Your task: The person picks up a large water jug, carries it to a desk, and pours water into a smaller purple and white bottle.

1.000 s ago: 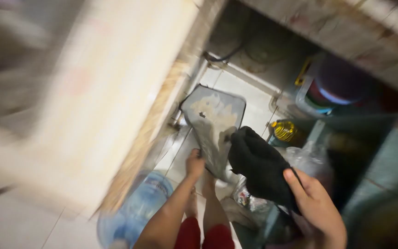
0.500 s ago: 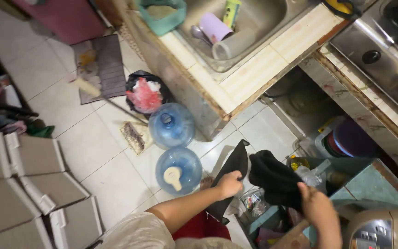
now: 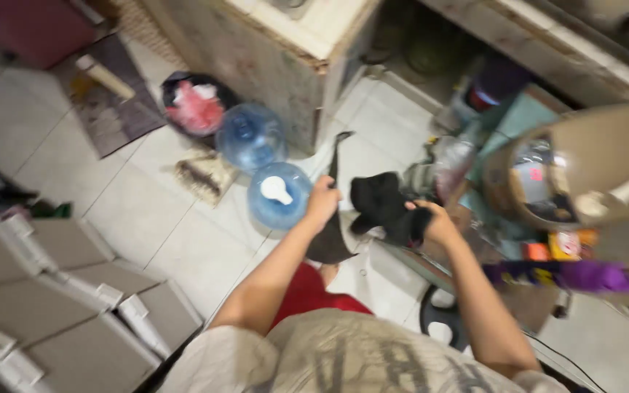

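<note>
My left hand (image 3: 322,201) grips a flat dark tray (image 3: 331,218) by its edge, holding it upright and edge-on over the tiled floor. My right hand (image 3: 437,223) is closed on a crumpled black cloth (image 3: 384,204), held just to the right of the tray. The two hands are a short way apart in front of my body. The frame is blurred.
Two blue water jugs (image 3: 279,193) stand on the floor by a tiled counter (image 3: 285,51). A black bag of rubbish (image 3: 196,108), a mat (image 3: 114,109) and a brush (image 3: 205,175) lie left. A beige rice cooker (image 3: 584,164) sits right. Grey drawers (image 3: 60,291) fill the lower left.
The view has swung: the sink top left the frame and the rice cooker now fills the right. Both hands have risen in the picture, still holding tray and cloth.
</note>
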